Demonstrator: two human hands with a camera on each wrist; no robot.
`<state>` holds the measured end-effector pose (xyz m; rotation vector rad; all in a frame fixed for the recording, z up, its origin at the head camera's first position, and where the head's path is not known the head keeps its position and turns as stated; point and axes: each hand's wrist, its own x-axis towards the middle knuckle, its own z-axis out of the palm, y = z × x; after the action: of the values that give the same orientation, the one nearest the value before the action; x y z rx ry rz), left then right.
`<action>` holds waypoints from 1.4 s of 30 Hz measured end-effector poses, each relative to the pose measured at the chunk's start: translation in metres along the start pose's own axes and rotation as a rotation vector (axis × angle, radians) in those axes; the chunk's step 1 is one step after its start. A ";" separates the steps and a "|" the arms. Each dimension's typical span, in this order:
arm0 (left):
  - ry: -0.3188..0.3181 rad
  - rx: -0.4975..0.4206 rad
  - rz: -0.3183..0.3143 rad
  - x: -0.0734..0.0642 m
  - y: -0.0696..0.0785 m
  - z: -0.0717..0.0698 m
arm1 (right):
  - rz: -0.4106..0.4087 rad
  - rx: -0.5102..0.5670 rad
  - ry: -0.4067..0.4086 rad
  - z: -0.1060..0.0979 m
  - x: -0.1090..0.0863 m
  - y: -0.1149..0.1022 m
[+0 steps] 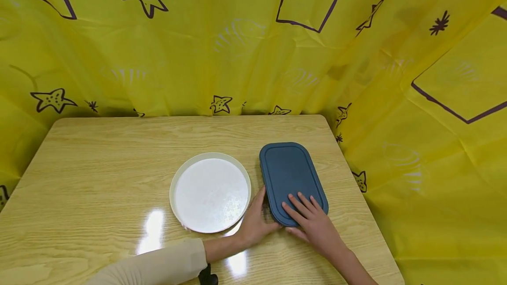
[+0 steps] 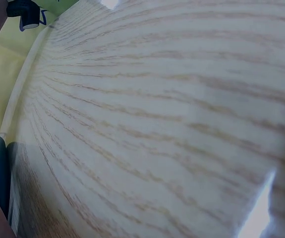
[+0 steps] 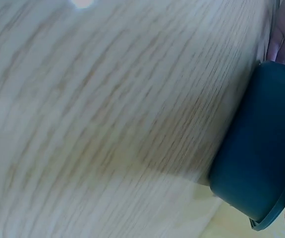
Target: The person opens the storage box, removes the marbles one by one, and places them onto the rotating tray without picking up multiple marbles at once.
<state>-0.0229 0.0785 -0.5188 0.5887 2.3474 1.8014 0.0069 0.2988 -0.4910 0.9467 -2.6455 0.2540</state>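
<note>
The left hand [image 1: 255, 227] is gripping the near left corner of the lidded box [image 1: 291, 173], while the right hand [image 1: 315, 227] is resting straight, spread fingers on top, probably to steady it. The box is sitting toward the right of the tabletop [image 1: 99, 166]. Just left, a round tray [image 1: 211, 192] is crowding the left hand; yellow curtains [image 1: 190, 56] are hanging behind and to the right.

Tray [image 1: 211, 195] is sitting on the counter [image 1: 99, 166], around mid-width. Lidded box [image 3: 256, 139] is lying just right of it, nearer the counter's right edge. Left hand [image 1: 253, 225] is sitting between the two, touching the box's near-left corner. Right hand [image 1: 313, 225] is resting on the lid's [image 1: 291, 168] near end. Curtain [image 1: 253, 69] is hanging behind and to the right.
</note>
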 end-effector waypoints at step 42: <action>0.003 -0.036 0.003 -0.001 -0.003 0.001 | 0.267 0.155 0.571 -0.032 0.007 0.017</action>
<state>-0.0224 0.0785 -0.5216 0.5848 2.3125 1.8429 -0.0016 0.3161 -0.4596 0.4598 -2.2263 0.6873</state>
